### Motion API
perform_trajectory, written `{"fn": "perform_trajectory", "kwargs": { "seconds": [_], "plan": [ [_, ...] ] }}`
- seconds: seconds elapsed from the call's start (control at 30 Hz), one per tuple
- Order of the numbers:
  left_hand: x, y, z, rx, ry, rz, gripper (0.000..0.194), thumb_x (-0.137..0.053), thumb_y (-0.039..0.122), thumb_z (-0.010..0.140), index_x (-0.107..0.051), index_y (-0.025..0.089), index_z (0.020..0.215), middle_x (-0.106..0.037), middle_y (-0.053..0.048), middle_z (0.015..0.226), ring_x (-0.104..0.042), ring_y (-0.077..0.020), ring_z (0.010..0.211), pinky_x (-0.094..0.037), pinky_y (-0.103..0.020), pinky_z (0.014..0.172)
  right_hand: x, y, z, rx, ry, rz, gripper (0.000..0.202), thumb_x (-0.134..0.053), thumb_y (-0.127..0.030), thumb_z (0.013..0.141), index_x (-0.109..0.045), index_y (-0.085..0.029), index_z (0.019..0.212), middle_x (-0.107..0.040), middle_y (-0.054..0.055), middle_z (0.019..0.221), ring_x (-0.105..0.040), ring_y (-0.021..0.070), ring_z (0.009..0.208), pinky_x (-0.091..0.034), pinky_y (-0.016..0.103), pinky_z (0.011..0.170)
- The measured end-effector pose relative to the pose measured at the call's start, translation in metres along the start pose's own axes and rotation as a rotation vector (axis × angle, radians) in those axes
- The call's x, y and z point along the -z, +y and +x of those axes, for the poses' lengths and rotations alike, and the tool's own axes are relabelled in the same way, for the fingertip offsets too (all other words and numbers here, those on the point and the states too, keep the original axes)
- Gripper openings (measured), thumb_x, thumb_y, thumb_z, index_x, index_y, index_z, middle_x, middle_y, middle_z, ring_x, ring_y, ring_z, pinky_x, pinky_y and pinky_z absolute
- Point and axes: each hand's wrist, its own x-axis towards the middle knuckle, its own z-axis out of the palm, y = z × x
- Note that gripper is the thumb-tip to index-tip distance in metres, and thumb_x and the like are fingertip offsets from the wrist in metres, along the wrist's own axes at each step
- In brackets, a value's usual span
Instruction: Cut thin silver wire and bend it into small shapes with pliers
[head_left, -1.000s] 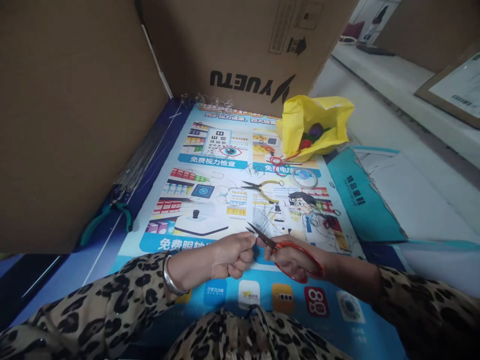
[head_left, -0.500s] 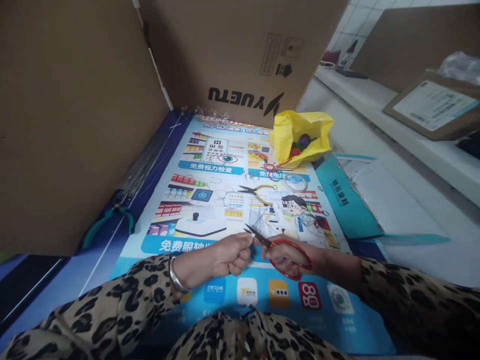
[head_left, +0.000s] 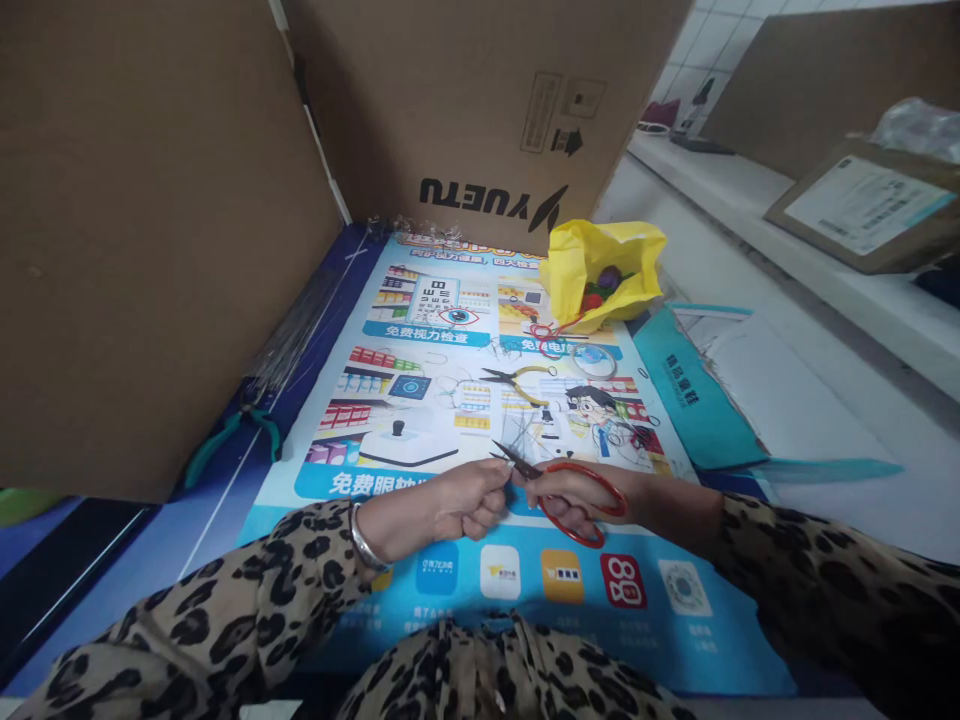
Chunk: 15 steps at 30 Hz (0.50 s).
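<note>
My right hand (head_left: pixel 566 497) is closed round a pair of scissors (head_left: pixel 583 502) with red handles, their dark blades pointing up and left. Close to the blades, my left hand (head_left: pixel 474 500) is closed, thumb and forefinger pinching something small and light that I cannot make out. Both hands are near each other over the front of a printed poster (head_left: pixel 330 530). Beyond them lie yellow-handled pliers (head_left: pixel 529 383) and several loose bits of thin wire (head_left: pixel 525 432).
A yellow bag (head_left: pixel 568 265) holding coloured balls stands at the back right. Teal-handled pliers (head_left: pixel 262 430) and a bundle of wires (head_left: pixel 289 335) lie on the left. Cardboard (head_left: pixel 465 110) walls the back and left. A teal box piece (head_left: pixel 694 400) lies right.
The view has shifted slightly. Both hands stay close together at the scissors, and the scissors' blades look a little more level than before.
</note>
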Motion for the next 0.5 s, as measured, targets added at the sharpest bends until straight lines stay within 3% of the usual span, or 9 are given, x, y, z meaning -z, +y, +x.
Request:
{"fn": "perform_trajectory", "kwargs": {
  "seconds": [0.17,0.3,0.5],
  "plan": [
    [-0.002,0.002,0.000,0.007,0.024,-0.029,0.020,-0.034,0.042,0.086,-0.037,0.023,0.080,-0.023,0.009,0.049,-0.014,-0.0041,0.035,-0.011,-0.013,0.035,0.005,0.005,0.009,-0.161,-0.136,0.249,0.036,-0.053,-0.030,0.074,-0.027,-0.020,0.052,-0.027,-0.009,0.042,-0.022,0.0028,0.033,-0.021,0.015,0.031],
    [-0.005,0.003,0.000,-0.021,0.037,0.011,0.024,-0.029,0.043,0.088,-0.042,0.023,0.087,-0.019,0.010,0.047,-0.010,-0.0043,0.034,-0.008,-0.013,0.034,0.010,0.009,0.013,-0.228,-0.137,0.277,0.032,-0.048,-0.025,0.075,-0.026,-0.019,0.052,-0.025,-0.008,0.044,-0.019,0.0024,0.036,-0.017,0.013,0.033],
    [-0.006,0.001,0.001,-0.071,0.027,0.037,0.032,-0.035,0.050,0.085,-0.046,0.020,0.089,-0.016,0.010,0.047,-0.007,-0.0040,0.035,-0.007,-0.014,0.034,0.013,0.018,0.017,-0.165,-0.113,0.284,0.018,-0.048,-0.021,0.071,-0.034,-0.019,0.061,-0.024,-0.009,0.047,-0.016,0.0028,0.035,-0.016,0.013,0.033]
  ]
}}
